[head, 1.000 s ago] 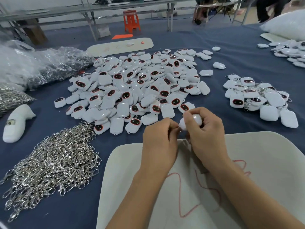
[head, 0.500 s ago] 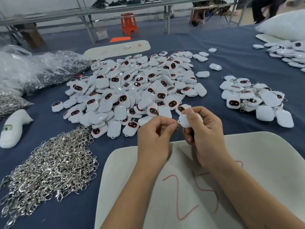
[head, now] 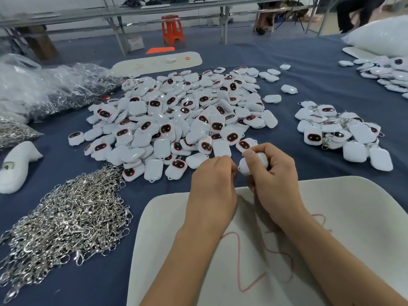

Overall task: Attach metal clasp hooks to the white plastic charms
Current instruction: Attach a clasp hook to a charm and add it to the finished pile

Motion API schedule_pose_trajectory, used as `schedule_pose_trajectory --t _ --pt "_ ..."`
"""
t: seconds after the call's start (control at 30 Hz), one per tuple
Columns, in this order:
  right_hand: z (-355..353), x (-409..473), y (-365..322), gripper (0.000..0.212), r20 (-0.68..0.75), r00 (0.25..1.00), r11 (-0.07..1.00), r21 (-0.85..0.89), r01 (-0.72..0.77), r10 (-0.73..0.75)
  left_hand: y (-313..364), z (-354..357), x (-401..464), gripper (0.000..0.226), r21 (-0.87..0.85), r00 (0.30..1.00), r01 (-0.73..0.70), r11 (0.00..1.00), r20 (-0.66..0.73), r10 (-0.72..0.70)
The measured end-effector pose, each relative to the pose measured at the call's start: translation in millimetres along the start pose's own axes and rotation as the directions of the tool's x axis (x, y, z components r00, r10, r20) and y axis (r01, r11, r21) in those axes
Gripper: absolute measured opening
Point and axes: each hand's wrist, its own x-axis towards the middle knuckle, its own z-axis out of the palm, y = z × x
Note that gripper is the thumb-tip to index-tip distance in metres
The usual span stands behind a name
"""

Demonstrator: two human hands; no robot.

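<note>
Blue-clothed desk [head: 309,69]. Right hand [head: 272,173] grips one white charm [head: 254,165]; left hand [head: 213,184] pinches at its loop, clasp hidden. Left of the hands: unfitted charm heap [head: 176,120] and clasp-hook pile [head: 66,221]. Right: small finished pile [head: 340,131]. Judged early; most remains.

Your bench [head: 309,69] wears dark blue cloth; beyond it stand metal-framed tables [head: 154,12] — an orange plastic stool [head: 172,29] among their legs — on blue floor.
</note>
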Motion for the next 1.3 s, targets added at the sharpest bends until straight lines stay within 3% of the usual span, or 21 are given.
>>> schedule_pose_trajectory --t 0.07,0.17,0.23,0.3,0.37,0.47,0.53,0.6,0.67,0.73,0.87,1.0,1.07,1.17,1.23,1.3 --pt "-1.0 0.8 -0.5 0.019 0.007 0.997 0.988 0.132 -0.080 0.080 2.1 1.6 -1.3 0.011 -0.015 0.999 -0.004 1.000 -0.043 0.003" --pt "3.0 -0.7 -1.5 0.021 0.015 0.996 0.976 0.195 -0.091 0.090 3.8 2.9 -3.1 0.011 -0.046 0.991 0.010 0.999 -0.130 -0.016" --pt "7.5 -1.3 -2.5 0.021 0.041 0.991 0.944 0.303 -0.132 0.125 3.7 4.1 -2.9 0.013 -0.233 0.980 0.063 0.970 -0.170 -0.105" --pt "9.5 -0.5 -3.7 0.022 0.090 0.982 0.891 0.412 -0.189 0.167 2.6 5.4 0.1 0.017 -0.523 0.955 0.180 0.833 -0.112 -0.276" --pt "8.3 0.9 -4.7 0.019 0.138 0.973 0.852 0.471 -0.227 0.183 2.2 7.5 2.9 0.015 -0.703 0.928 0.280 0.654 0.024 -0.371" --pt "5.6 2.5 -5.8 0.023 0.154 0.966 0.822 0.508 -0.257 0.207 -0.8 11.2 3.5 0.010 -0.792 0.916 0.339 0.507 0.155 -0.370" --pt "5.3 2.6 -5.8 0.023 0.148 0.965 0.823 0.505 -0.261 0.216 -2.6 12.2 3.1 0.011 -0.815 0.917 0.346 0.465 0.188 -0.353" --pt "6.5 2.6 -4.1 0.021 0.136 0.963 0.833 0.485 -0.268 0.231 -4.8 11.4 3.0 0.011 -0.753 0.931 0.326 0.572 0.149 -0.334" --pt "6.7 2.6 -2.1 0.022 0.107 0.962 0.850 0.452 -0.271 0.250 -8.9 9.5 3.3 0.012 -0.568 0.969 0.222 0.792 0.036 -0.246" --pt "5.7 2.2 -1.4 0.022 0.061 0.972 0.903 0.361 -0.232 0.225 -13.0 6.4 3.4 0.017 -0.370 0.991 0.108 0.923 -0.036 -0.130" --pt "2.7 -1.0 0.3 0.019 0.005 1.000 1.000 -0.007 -0.018 0.018 -14.7 5.2 2.4 0.016 -0.056 0.998 -0.033 0.998 -0.050 0.030" --pt "3.5 -2.0 2.9 0.016 0.016 0.997 0.988 -0.135 0.079 -0.078 -9.9 9.4 0.5 0.020 0.152 0.998 -0.039 0.988 -0.051 0.047" --pt "5.0 -0.6 2.0 0.014 0.039 0.998 0.995 -0.088 0.048 -0.045 -10.4 10.5 -0.8 0.018 0.080 0.995 -0.012 0.997 -0.102 0.020" --pt "4.9 1.6 0.2 0.016 0.100 0.991 0.965 0.235 -0.113 0.091 -11.5 10.2 0.8 0.020 -0.272 0.974 0.143 0.952 -0.131 -0.184" --pt "3.4 2.9 -0.7 0.019 0.176 0.972 0.901 0.380 -0.211 0.153 -11.8 9.4 3.4 0.022 -0.542 0.946 0.242 0.805 -0.054 -0.321" --pt "2.2 4.3 -2.0 0.021 0.209 0.957 0.856 0.439 -0.274 0.199 -12.8 8.5 5.2 0.017 -0.718 0.929 0.280 0.638 0.036 -0.368"
